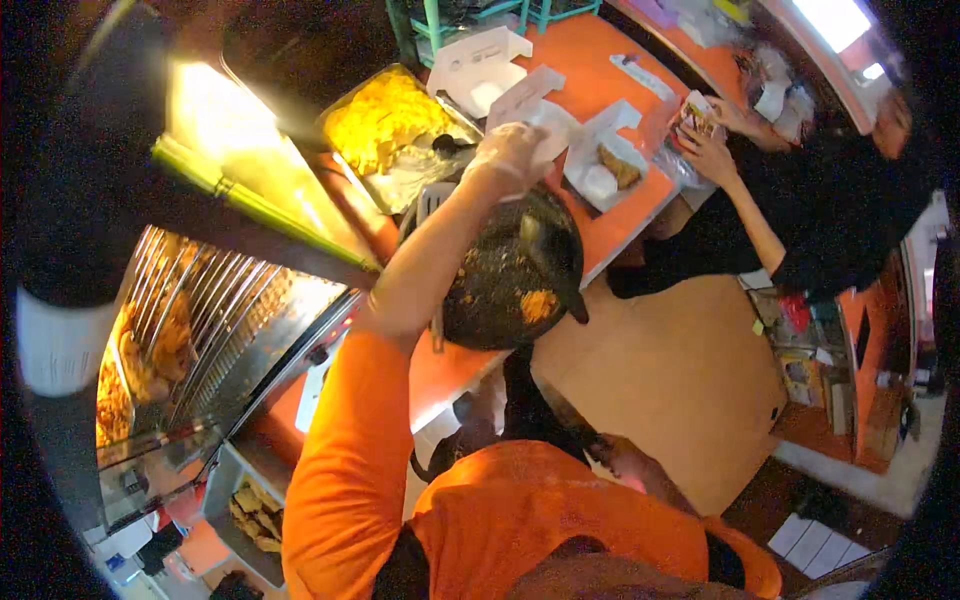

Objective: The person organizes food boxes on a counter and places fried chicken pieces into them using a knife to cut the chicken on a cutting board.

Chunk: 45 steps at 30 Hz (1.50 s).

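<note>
My left hand [505,160], in a clear glove, is closed at the near side of an open white takeout box [552,128]; its fingertips are partly hidden. Beneath that forearm lies a large round black pan [490,300] with orange food crumbs [538,305] and a dark, long-handled utensil [548,255]. A slotted metal spatula [432,200] rests at the pan's left rim. Low beside my body, my right hand [625,460] is dim and blurred, so its fingers cannot be made out. Left of the box, a foil-lined tray [400,195] holds yellow rice [380,120] and a black-handled utensil [448,146].
Two more open takeout boxes stand on the orange counter [570,55]: one behind [480,60], one right with brown food [610,160]. A co-worker [830,200] in black holds a small package [697,115] at right. A lit case with wire racks [220,310] stands left.
</note>
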Each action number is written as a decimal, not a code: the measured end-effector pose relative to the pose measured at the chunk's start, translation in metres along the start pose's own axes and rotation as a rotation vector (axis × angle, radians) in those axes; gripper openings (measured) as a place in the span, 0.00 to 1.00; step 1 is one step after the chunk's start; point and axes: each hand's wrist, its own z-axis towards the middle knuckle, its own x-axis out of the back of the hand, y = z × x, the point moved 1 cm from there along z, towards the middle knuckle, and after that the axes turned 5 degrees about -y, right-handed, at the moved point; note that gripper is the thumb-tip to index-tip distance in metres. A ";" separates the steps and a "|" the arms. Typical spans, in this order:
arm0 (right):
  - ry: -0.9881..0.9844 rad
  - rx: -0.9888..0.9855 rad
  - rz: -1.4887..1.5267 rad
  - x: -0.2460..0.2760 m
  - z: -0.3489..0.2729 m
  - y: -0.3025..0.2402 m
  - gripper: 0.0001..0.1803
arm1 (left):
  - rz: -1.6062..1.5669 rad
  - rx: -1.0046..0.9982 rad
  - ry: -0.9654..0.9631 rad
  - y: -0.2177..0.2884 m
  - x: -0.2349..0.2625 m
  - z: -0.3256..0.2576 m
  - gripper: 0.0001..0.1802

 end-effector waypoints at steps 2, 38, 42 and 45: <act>-0.020 0.067 0.268 0.016 0.006 0.006 0.14 | 0.102 -0.037 -0.129 -0.015 -0.028 0.059 0.32; -0.130 0.353 -0.381 -0.078 0.039 -0.093 0.19 | 0.036 0.389 0.636 0.064 0.057 -0.440 0.13; -0.166 0.478 -0.710 -0.143 0.030 -0.128 0.23 | 0.170 0.717 0.525 -0.004 0.040 -0.553 0.36; -0.223 0.336 -0.643 -0.168 0.051 -0.128 0.21 | 0.070 0.828 0.304 -0.041 0.041 -0.560 0.40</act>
